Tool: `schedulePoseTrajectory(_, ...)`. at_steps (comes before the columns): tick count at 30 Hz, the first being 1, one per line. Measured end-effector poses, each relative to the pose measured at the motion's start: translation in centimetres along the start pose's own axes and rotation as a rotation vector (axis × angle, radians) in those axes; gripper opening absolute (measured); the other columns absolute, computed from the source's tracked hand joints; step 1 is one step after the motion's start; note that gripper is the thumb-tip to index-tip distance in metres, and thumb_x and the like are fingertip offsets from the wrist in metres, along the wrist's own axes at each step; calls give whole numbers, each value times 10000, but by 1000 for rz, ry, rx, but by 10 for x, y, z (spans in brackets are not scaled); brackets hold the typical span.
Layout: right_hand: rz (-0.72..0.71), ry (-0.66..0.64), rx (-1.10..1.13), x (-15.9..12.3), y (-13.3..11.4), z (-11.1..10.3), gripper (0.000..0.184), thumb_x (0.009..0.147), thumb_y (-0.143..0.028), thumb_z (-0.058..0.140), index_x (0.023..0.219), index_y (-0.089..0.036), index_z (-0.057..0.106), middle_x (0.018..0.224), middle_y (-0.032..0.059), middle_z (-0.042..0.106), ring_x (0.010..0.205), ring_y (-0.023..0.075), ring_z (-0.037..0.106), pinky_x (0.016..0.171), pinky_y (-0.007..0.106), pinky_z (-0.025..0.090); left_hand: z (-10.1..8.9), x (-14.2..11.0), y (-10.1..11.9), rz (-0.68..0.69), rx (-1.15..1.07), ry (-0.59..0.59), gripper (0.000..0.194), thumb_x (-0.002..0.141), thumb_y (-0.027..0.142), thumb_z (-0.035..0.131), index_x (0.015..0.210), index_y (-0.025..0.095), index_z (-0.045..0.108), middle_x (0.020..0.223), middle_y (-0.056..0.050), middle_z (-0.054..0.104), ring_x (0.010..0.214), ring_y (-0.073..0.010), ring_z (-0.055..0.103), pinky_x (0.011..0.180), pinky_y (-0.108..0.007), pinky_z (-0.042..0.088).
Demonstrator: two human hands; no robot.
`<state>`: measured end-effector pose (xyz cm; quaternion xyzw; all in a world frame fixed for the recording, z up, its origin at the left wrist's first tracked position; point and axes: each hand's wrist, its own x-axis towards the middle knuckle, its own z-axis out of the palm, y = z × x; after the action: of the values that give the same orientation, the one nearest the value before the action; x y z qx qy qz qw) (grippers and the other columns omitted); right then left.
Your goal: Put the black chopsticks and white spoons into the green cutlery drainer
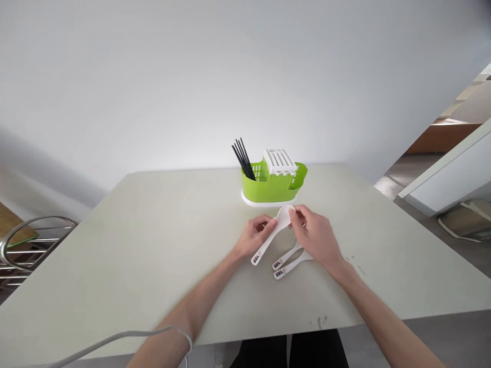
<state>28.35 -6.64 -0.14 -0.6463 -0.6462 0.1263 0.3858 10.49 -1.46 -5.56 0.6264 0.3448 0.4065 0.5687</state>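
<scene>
A white spoon (272,236) is pinched at its bowl end between my two hands, its labelled handle slanting down toward me. My left hand (256,236) grips it on the left where bowl and handle meet. On the right, my right hand (315,232) holds the rim of the bowl. Below and partly behind my right hand lie two more white spoons (286,258), handles pointing left, bowls hidden. Just beyond stands a green cutlery holder (264,190) on a white base, with a white slotted rack (281,160) on top and several black chopsticks (243,159) leaning in its left compartment.
The pale table (184,214) meets a white wall (192,92) at the back. A grey cable (123,335) crosses my left forearm. A metal rack (34,245) stands beyond the left edge, and a white panel (452,168) stands to the right.
</scene>
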Motion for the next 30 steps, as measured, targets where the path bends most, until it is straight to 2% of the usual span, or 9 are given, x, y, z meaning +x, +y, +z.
schedulePoseTrajectory(3, -59, 130, -33, 24, -8, -19, 418, 1045, -582, 429, 906, -240, 625, 687, 20, 714, 588, 206, 644, 671, 327, 441, -5, 7, -7, 7, -173, 192, 665, 920, 768, 533, 941, 140, 748, 822, -39, 590, 716, -135, 504, 644, -267, 405)
schedulePoseTrajectory(6, -143, 261, -90, 56, -23, -39, 410, 1054, -566, 433, 902, -235, 619, 693, 21, 727, 582, 200, 657, 697, 335, 451, -11, 14, -13, -30, -313, 344, 650, 914, 761, 552, 897, 139, 739, 768, -30, 547, 679, -131, 488, 606, -261, 398)
schedulePoseTrajectory(9, -228, 391, -179, 90, -40, -51, 418, 1068, -567, 409, 953, -230, 628, 746, 48, 754, 617, 217, 672, 693, 347, 455, -14, 15, -16, -39, -364, 385, 609, 891, 743, 605, 847, 146, 712, 738, -13, 513, 636, -122, 466, 581, -262, 387)
schedulePoseTrajectory(13, -281, 483, -342, 128, -56, -50, 433, 1098, -521, 339, 1021, -210, 630, 858, 90, 778, 673, 232, 670, 666, 345, 419, -13, 14, -17, -63, -305, 362, 591, 884, 737, 615, 828, 154, 696, 743, -15, 525, 634, -124, 474, 586, -269, 392)
schedulePoseTrajectory(15, -299, 469, -425, 138, -61, -43, 403, 1108, -464, 333, 1052, -193, 627, 906, 107, 781, 709, 236, 671, 659, 334, 383, -12, 14, -17, -69, -273, 350, 596, 885, 742, 605, 823, 156, 687, 737, -14, 526, 633, -124, 476, 589, -270, 392)
schedulePoseTrajectory(19, -376, 349, -540, 146, -71, -23, 343, 1104, -366, 358, 1094, -175, 642, 913, 109, 781, 713, 234, 652, 643, 325, 315, -12, 15, -18, -73, -230, 334, 614, 889, 762, 570, 834, 159, 669, 716, -1, 505, 624, -123, 467, 593, -274, 395)
schedulePoseTrajectory(25, -560, 173, -589, 145, -81, 9, 404, 1102, -290, 306, 1017, -141, 672, 846, 173, 757, 800, 290, 655, 771, 391, 351, -14, 16, -22, -75, -162, 290, 605, 911, 750, 542, 854, 160, 664, 716, 3, 510, 630, -120, 481, 601, -273, 407)
schedulePoseTrajectory(30, -622, 60, -650, 145, -84, 33, 396, 1088, -231, 309, 1042, -109, 683, 863, 186, 764, 825, 291, 653, 805, 400, 336, -15, 17, -26, -63, -145, 273, 613, 907, 751, 550, 856, 152, 667, 693, 8, 509, 623, -118, 480, 591, -272, 408)
